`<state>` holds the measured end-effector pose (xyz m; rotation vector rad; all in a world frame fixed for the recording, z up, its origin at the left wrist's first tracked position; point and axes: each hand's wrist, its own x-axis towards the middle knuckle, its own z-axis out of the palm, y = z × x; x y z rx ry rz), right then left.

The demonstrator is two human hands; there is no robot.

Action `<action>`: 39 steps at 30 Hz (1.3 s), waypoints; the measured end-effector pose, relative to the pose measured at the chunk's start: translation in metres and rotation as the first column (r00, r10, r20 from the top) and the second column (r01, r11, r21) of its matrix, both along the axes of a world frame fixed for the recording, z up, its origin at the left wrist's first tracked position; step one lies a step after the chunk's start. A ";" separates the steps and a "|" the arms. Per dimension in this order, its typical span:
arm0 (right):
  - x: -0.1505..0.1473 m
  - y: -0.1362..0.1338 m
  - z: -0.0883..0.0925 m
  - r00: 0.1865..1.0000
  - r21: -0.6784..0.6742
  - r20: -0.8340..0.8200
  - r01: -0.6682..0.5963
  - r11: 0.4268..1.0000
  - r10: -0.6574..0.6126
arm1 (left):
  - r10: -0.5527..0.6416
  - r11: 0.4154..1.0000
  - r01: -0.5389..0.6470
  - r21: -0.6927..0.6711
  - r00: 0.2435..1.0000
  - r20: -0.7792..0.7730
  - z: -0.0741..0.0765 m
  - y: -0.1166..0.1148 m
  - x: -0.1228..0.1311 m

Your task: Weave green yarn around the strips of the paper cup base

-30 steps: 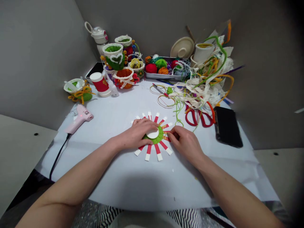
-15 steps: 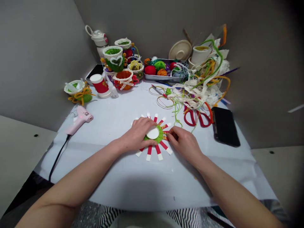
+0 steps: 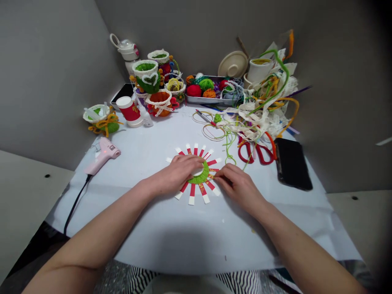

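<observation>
A paper cup cut into red and white strips (image 3: 192,191) lies splayed flat like a sun on the white table. Green yarn (image 3: 202,178) is woven in a ring around its white round base. From the left, my left hand (image 3: 180,171) is closed on the cup, its fingers over the base and ring. My right hand (image 3: 228,176) pinches at the strips on the right side. A thin green strand trails from behind this hand toward the loose green yarn (image 3: 229,153); the fingertips' exact hold is partly hidden.
A pink glue gun (image 3: 102,156) with a black cord lies left. Decorated cups (image 3: 147,77) and a red-and-white paper cup (image 3: 130,111) stand behind it. A metal tray (image 3: 202,99) holds yarn balls. Red scissors (image 3: 257,153), lace (image 3: 254,118) and a black phone (image 3: 294,163) lie right.
The splayed cup has turned clockwise, its gold-printed strips now lower on the right. My left hand has shifted slightly left, its thumb drawn in. My right hand stays pinched beside the strips.
</observation>
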<state>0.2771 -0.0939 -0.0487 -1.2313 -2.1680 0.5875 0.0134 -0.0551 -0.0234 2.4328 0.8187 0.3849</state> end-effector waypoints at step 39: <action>0.020 -0.003 0.024 0.975 -0.126 0.176 -0.113 0.986 0.135 | 0.024 0.999 -0.024 -0.039 1.000 -0.012 -0.002 0.001 0.002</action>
